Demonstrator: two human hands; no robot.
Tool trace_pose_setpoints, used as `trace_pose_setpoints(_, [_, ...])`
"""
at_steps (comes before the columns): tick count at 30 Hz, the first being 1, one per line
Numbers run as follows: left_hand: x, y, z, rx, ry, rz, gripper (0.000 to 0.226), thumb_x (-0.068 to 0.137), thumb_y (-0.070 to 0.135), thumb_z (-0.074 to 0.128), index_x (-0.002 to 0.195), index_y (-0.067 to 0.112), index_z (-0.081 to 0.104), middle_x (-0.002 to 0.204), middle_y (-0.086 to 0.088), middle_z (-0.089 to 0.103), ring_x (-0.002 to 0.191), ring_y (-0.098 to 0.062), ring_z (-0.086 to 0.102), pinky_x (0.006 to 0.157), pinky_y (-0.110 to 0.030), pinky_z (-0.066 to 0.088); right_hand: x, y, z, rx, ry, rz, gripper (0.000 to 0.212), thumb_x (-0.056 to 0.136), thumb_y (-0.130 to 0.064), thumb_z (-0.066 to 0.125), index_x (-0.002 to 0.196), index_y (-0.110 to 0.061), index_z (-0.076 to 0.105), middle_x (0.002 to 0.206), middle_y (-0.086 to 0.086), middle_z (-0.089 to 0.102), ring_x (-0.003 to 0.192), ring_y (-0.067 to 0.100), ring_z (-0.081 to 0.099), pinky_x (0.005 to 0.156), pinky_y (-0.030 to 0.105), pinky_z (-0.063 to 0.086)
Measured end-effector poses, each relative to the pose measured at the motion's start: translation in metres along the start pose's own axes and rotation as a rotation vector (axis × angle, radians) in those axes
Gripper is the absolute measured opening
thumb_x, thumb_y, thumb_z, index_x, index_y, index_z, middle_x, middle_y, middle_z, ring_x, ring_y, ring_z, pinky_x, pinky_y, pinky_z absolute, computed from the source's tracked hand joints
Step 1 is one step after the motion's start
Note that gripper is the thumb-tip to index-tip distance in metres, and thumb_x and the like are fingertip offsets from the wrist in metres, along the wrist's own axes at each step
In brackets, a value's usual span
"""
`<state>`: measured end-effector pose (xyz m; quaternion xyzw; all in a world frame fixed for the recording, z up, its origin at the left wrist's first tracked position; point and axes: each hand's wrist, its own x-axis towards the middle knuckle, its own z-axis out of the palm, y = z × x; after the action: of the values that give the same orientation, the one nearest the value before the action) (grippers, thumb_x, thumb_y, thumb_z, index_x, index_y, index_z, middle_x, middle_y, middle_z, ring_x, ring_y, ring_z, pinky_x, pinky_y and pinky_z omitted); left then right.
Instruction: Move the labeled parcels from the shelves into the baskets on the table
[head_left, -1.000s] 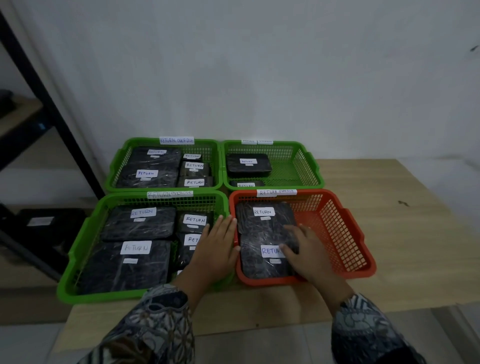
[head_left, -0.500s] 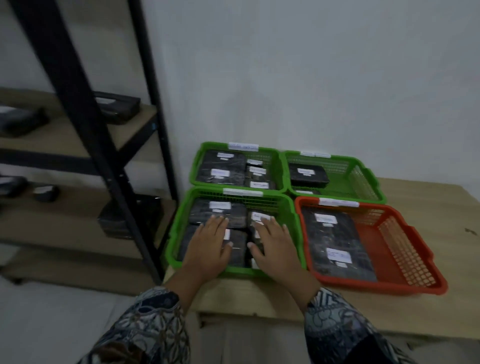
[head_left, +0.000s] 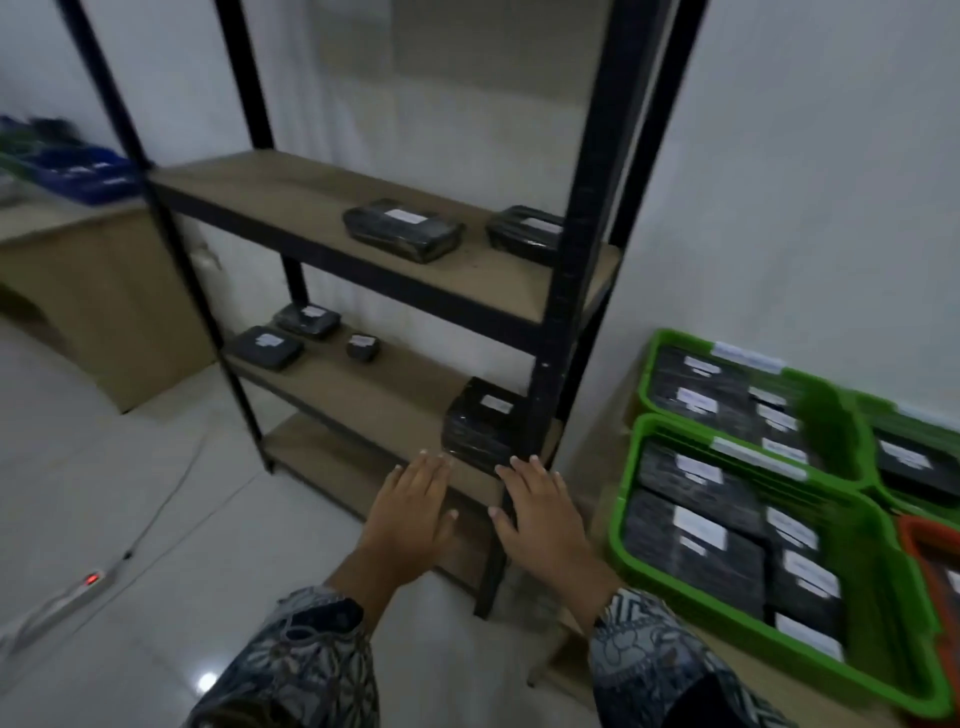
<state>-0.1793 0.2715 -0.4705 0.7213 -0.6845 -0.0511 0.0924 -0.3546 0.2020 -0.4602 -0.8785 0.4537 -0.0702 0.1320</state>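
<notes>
Three small labeled parcels (head_left: 265, 347) are seen at the left of the middle shelf (head_left: 395, 400), two more parcels (head_left: 402, 228) on the upper shelf (head_left: 291, 197), and a larger parcel (head_left: 480, 426) beside the black post (head_left: 582, 270). Both hands are held out flat just before that larger parcel, the left hand (head_left: 410, 512) and the right hand (head_left: 540, 512) with fingers straight, nothing grasped. Green baskets (head_left: 625, 493), filled with parcels, are set on the tabletop (head_left: 621, 415).

Black parcels (head_left: 402, 229), green baskets (head_left: 628, 499), black-framed shelves (head_left: 576, 291), patterned sleeves (head_left: 311, 660)
</notes>
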Motion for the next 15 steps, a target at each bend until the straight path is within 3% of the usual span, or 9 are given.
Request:
trace_pose_setpoints(6, [0.002, -0.079, -0.016, -0.001, 0.057, -0.128, 0.063, 0.086, 0.041, 0.029, 0.133, 0.003, 0.049, 0.137, -0.014, 0.05, 0.13, -0.032, 0.041, 0.103, -0.05, 0.037, 0.066, -0.057, 0.019, 0.017, -0.049, -0.06, 0.059, 0.096, -0.04, 0.039, 0.148, -0.019, 0.023, 0.158, 0.0, 0.017, 0.147, 0.02, 0.005, 0.119, 0.039, 0.003])
trace_pose_setpoints(10, [0.021, -0.123, -0.017, -0.031, 0.053, -0.198, 0.059, 0.096, 0.035, 0.038, 0.147, 0.008, 0.025, 0.153, -0.008, 0.024, 0.143, -0.024, 0.013, 0.116, -0.043, 0.017, 0.113, -0.081, 0.029, 0.004, -0.069, -0.098, 0.059, 0.096, -0.038, 0.041, 0.148, -0.018, 0.022, 0.157, 0.002, 0.018, 0.147, 0.021, 0.006, 0.119, 0.039, 0.004])
trace_pose_setpoints(15, [0.065, -0.174, -0.019, -0.005, 0.015, -0.237, 0.062, 0.098, 0.038, 0.033, 0.15, 0.012, 0.011, 0.157, -0.005, 0.01, 0.144, -0.02, 0.002, 0.117, -0.038, 0.007, 0.185, -0.109, 0.05, 0.006, -0.097, -0.132, 0.06, 0.097, -0.039, 0.04, 0.149, -0.018, 0.019, 0.158, 0.003, 0.016, 0.147, 0.021, 0.003, 0.119, 0.04, 0.003])
